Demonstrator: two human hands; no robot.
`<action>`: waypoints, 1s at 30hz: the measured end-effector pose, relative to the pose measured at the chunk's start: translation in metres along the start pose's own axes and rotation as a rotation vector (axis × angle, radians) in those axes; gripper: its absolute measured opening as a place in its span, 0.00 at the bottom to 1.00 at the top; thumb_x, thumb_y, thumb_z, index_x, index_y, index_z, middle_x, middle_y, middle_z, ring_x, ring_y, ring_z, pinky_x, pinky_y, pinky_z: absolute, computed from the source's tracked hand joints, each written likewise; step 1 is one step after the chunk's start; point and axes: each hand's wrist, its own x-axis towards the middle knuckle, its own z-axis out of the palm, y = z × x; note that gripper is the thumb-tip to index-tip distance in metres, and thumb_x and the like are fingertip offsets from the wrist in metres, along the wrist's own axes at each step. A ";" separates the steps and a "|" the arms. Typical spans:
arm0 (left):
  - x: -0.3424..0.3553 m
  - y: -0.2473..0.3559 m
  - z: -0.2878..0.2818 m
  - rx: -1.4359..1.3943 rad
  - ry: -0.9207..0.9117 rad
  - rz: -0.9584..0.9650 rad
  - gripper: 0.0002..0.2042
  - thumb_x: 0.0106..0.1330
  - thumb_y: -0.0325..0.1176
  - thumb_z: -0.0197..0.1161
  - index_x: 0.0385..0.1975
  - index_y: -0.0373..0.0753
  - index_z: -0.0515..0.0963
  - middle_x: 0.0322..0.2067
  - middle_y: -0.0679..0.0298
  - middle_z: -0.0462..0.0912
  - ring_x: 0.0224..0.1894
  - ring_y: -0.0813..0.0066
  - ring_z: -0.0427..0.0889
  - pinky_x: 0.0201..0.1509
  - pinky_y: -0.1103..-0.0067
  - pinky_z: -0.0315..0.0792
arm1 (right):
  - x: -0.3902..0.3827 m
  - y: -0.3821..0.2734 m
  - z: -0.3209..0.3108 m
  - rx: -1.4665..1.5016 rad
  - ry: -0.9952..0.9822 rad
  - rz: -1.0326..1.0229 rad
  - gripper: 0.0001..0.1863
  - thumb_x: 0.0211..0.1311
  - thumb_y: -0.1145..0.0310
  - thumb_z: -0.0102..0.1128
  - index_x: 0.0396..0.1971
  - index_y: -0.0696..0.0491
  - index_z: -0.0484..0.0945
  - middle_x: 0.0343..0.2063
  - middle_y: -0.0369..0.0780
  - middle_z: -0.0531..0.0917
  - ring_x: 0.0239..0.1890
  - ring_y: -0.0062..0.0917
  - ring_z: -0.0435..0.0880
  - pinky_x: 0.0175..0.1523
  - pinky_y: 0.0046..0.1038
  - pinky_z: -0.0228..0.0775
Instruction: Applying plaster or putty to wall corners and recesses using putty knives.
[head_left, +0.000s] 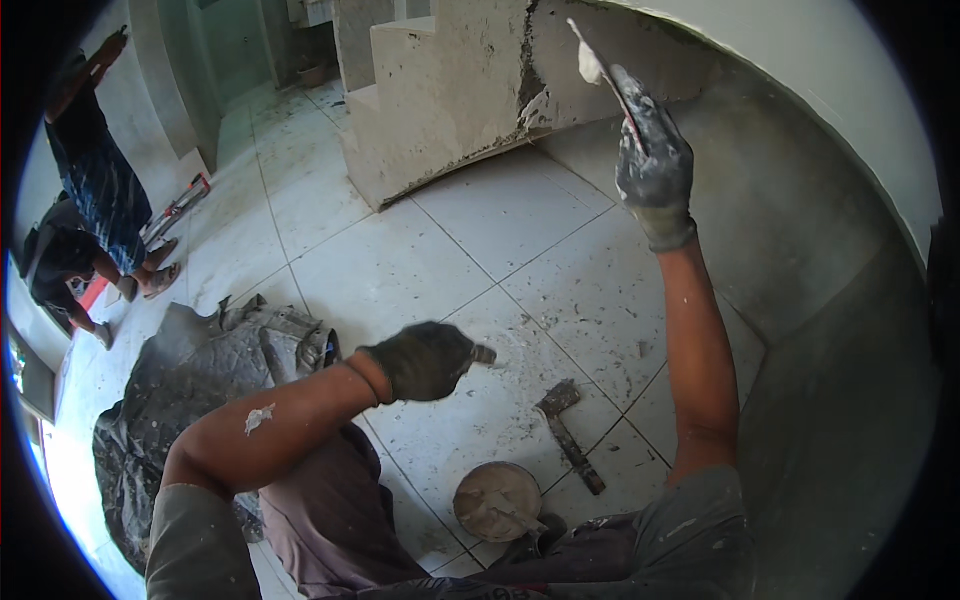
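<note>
Clock positions refer to the head view, with 12 o'clock at its top edge.

Location: The flat tool (620, 95) sits between 12 and 1 o'clock, raised clear of the tiled floor (340, 255). The right hand (655, 160), in a dark glove smeared with white, is clamped on its lower end, fingers along one face. The left hand (425, 362), gloved, lies just off centre toward 7 o'clock, closed around a short stub (484, 354); the remainder is hidden, so its type cannot be determined.

Orientation: The flat tool appears nearly edge-on. Its long axis runs from the right hand toward 11 o'clock, free end up. The stub points to 3 o'clock.

Handling: The flat tool is judged light, thin and fairly stiff. The white paste (590, 65) near its free end looks soft and likely makes that area slippery. Take hold at the lower end, away from the paste.

Surroundings: A bucket (457, 505) of similar paste stands at 6 o'clock. A scraper-like tool (570, 445) lies at 5 o'clock, its handle also pointing to 5 o'clock.
</note>
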 end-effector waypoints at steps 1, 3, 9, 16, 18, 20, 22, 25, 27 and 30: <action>-0.001 0.001 -0.005 -0.132 -0.146 -0.005 0.18 0.60 0.31 0.53 0.52 0.43 0.76 0.33 0.53 0.81 0.39 0.55 0.80 0.46 0.66 0.73 | 0.007 0.004 0.008 -0.034 0.037 -0.095 0.23 0.55 0.79 0.53 0.53 0.56 0.74 0.50 0.44 0.79 0.50 0.40 0.79 0.56 0.34 0.72; -0.007 -0.003 -0.006 -0.312 -0.368 -0.009 0.19 0.58 0.31 0.55 0.51 0.42 0.77 0.39 0.53 0.82 0.44 0.56 0.80 0.51 0.67 0.73 | 0.019 0.006 0.022 -0.081 0.106 -0.244 0.22 0.56 0.79 0.53 0.53 0.54 0.75 0.50 0.41 0.79 0.50 0.37 0.79 0.55 0.34 0.72; -0.024 -0.004 -0.012 -0.319 -0.493 0.084 0.19 0.61 0.31 0.53 0.54 0.45 0.74 0.43 0.54 0.82 0.47 0.57 0.78 0.55 0.66 0.70 | 0.037 0.010 0.060 -0.159 0.186 -0.276 0.25 0.53 0.81 0.57 0.54 0.50 0.76 0.50 0.39 0.80 0.51 0.37 0.79 0.54 0.33 0.73; -0.044 -0.018 -0.025 -0.463 -0.493 0.179 0.20 0.64 0.32 0.51 0.57 0.44 0.72 0.44 0.54 0.81 0.46 0.55 0.78 0.55 0.66 0.69 | 0.044 0.016 0.075 -0.203 0.152 -0.292 0.26 0.51 0.82 0.55 0.53 0.51 0.76 0.51 0.40 0.80 0.52 0.37 0.78 0.57 0.35 0.70; -0.052 -0.025 -0.028 -0.461 -0.531 0.134 0.20 0.64 0.31 0.51 0.57 0.44 0.72 0.42 0.54 0.81 0.44 0.56 0.79 0.54 0.66 0.70 | 0.035 0.015 0.077 -0.153 0.110 -0.248 0.25 0.51 0.83 0.54 0.53 0.52 0.77 0.52 0.40 0.80 0.54 0.36 0.78 0.60 0.34 0.68; -0.074 -0.036 -0.010 -0.507 -0.153 0.283 0.09 0.63 0.36 0.56 0.36 0.39 0.77 0.26 0.55 0.78 0.32 0.54 0.78 0.39 0.65 0.74 | 0.028 0.012 0.080 -0.156 0.090 -0.254 0.25 0.51 0.82 0.53 0.52 0.54 0.76 0.53 0.40 0.79 0.56 0.35 0.77 0.61 0.34 0.67; -0.079 -0.045 -0.011 -0.480 -0.177 0.252 0.08 0.62 0.36 0.56 0.34 0.39 0.77 0.25 0.55 0.78 0.31 0.55 0.78 0.38 0.65 0.74 | 0.003 0.019 0.086 -0.167 0.025 -0.272 0.25 0.51 0.82 0.54 0.53 0.55 0.76 0.53 0.41 0.79 0.56 0.35 0.77 0.62 0.35 0.66; -0.079 -0.060 -0.001 -0.452 -0.231 0.296 0.14 0.63 0.35 0.55 0.47 0.44 0.76 0.26 0.56 0.79 0.32 0.56 0.79 0.38 0.65 0.74 | -0.028 0.016 0.088 -0.251 -0.057 -0.258 0.25 0.50 0.79 0.58 0.53 0.56 0.76 0.53 0.45 0.78 0.56 0.40 0.77 0.61 0.38 0.67; -0.074 -0.062 0.001 -0.427 -0.269 0.302 0.17 0.63 0.35 0.55 0.53 0.46 0.74 0.26 0.56 0.79 0.32 0.56 0.79 0.38 0.65 0.74 | -0.039 0.009 0.093 -0.264 -0.044 -0.225 0.21 0.54 0.79 0.55 0.50 0.58 0.77 0.52 0.45 0.79 0.55 0.40 0.78 0.60 0.37 0.67; -0.071 -0.049 -0.017 -0.421 -0.401 0.222 0.18 0.61 0.29 0.52 0.52 0.39 0.74 0.31 0.55 0.81 0.36 0.56 0.80 0.45 0.67 0.74 | -0.056 0.000 0.102 -0.245 -0.020 -0.189 0.17 0.57 0.78 0.53 0.47 0.60 0.78 0.50 0.46 0.80 0.54 0.41 0.78 0.59 0.38 0.67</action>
